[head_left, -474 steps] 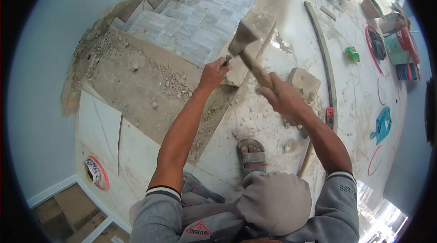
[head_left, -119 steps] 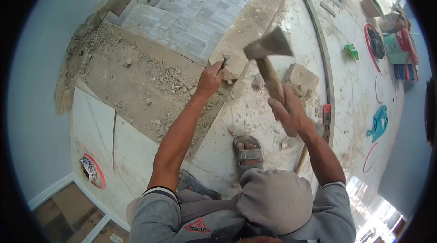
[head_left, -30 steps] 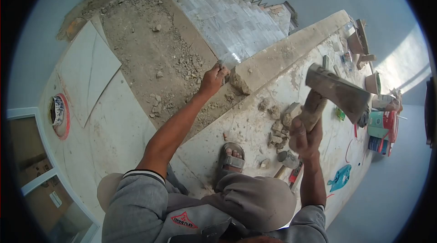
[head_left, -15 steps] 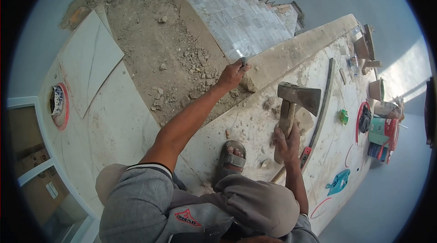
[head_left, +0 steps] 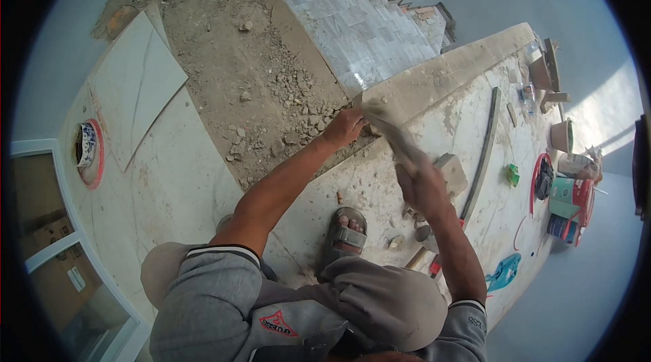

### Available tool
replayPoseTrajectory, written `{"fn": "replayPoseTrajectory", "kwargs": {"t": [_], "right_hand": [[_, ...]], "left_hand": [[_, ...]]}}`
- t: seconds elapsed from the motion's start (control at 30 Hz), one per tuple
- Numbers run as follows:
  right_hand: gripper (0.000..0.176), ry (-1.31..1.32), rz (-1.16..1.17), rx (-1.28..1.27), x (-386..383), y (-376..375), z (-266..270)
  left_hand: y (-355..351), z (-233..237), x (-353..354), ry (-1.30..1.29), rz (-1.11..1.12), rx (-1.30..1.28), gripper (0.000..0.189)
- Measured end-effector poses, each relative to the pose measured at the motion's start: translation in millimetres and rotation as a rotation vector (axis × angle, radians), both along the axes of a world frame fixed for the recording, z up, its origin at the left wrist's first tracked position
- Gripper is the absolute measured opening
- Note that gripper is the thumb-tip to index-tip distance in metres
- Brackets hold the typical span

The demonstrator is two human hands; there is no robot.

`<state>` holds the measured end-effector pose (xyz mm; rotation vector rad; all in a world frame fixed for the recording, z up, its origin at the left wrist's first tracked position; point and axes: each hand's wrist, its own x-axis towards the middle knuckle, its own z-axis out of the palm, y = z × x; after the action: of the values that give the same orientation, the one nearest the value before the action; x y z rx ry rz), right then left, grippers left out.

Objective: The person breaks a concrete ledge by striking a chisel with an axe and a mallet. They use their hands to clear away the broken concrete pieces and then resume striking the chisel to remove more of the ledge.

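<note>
My right hand (head_left: 424, 189) is wrapped round the wooden handle (head_left: 401, 143) of a hatchet. Blurred by motion, the hatchet's head (head_left: 374, 109) is at my left hand (head_left: 346, 126), over the corner of the concrete ledge (head_left: 447, 67). That left hand is closed in a fist on a short, dark tool, probably a chisel, now hidden by the fist and hatchet head. Broken mortar and rubble (head_left: 298, 104) lie beside the fist on the bare strip of floor.
Tiled stairs (head_left: 352, 23) descend beyond the ledge. A loose tile (head_left: 135, 84) lies at left. A long straight bar (head_left: 485, 151), a stone block (head_left: 451, 173), a green wrapper (head_left: 512, 174), a blue bag (head_left: 504, 271) and buckets (head_left: 571, 199) are on the right. My sandalled foot (head_left: 349, 233) is below.
My right hand has swung the hatchet up and left from beside the stone block, bringing its head to my left hand. The left fist stays at the ledge corner, slightly lower.
</note>
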<state>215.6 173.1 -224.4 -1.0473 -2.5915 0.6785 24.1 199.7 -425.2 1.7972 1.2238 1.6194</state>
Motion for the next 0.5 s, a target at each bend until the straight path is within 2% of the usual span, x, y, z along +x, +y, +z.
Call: {"fn": "replayPoseTrajectory", "kwargs": {"t": [0.03,0.07,0.1,0.13,0.17,0.2,0.23,0.3,0.33,0.37,0.43,0.47,0.5], "right_hand": [[0.035,-0.343,-0.058,-0.17,0.6,7.2,-9.3],[0.035,-0.403,-0.073,-0.197,4.0,5.8,-14.8],[0.035,-0.455,-0.087,-0.216,-0.3,6.4,-12.2],[0.035,-0.445,-0.07,-0.189,-3.9,11.8,-5.2],[0.035,-0.298,-0.094,-0.197,-11.6,-0.7,15.1],[0.035,-0.16,-0.136,-0.221,-12.9,-15.8,28.1],[0.035,-0.162,-0.139,-0.228,-13.4,-18.0,31.4],[0.035,0.257,0.039,0.183,-13.6,-21.2,35.4],[0.035,0.26,0.037,0.181,-12.3,-20.1,27.4],[0.035,0.087,-0.009,0.046,-8.3,-14.2,10.4],[0.035,-0.257,-0.109,-0.211,1.8,2.6,-19.9],[0.032,-0.453,-0.076,-0.261,4.9,13.0,-25.2],[0.032,-0.434,-0.079,-0.24,-1.8,14.9,-17.5]], "left_hand": [[-2.9,-14.7,1.5,0.0,0.002,0.008,0.026],[-4.3,-40.8,3.1,0.004,-0.027,-0.134,0.023],[-1.7,-30.5,-2.1,0.016,-0.052,-0.269,0.021],[-4.2,-22.0,-1.8,-0.003,-0.049,-0.222,0.026],[-8.8,-10.3,-5.4,-0.002,-0.046,-0.241,0.026],[-15.9,-7.0,-2.5,0.033,0.006,-0.142,0.023],[-11.0,-1.3,-2.5,0.074,0.068,-0.017,0.019],[-11.6,-3.8,0.4,0.044,0.057,-0.021,0.013],[-12.4,-4.2,-2.2,0.045,-0.018,-0.188,0.021],[-10.7,-5.3,-4.3,0.046,-0.09,-0.348,0.032],[-9.2,-16.1,-3.3,0.031,-0.09,-0.279,0.029],[-6.8,-22.0,-2.6,0.016,-0.09,-0.221,0.026],[4.6,-23.7,-6.2,0.035,-0.088,-0.199,0.026]]}}
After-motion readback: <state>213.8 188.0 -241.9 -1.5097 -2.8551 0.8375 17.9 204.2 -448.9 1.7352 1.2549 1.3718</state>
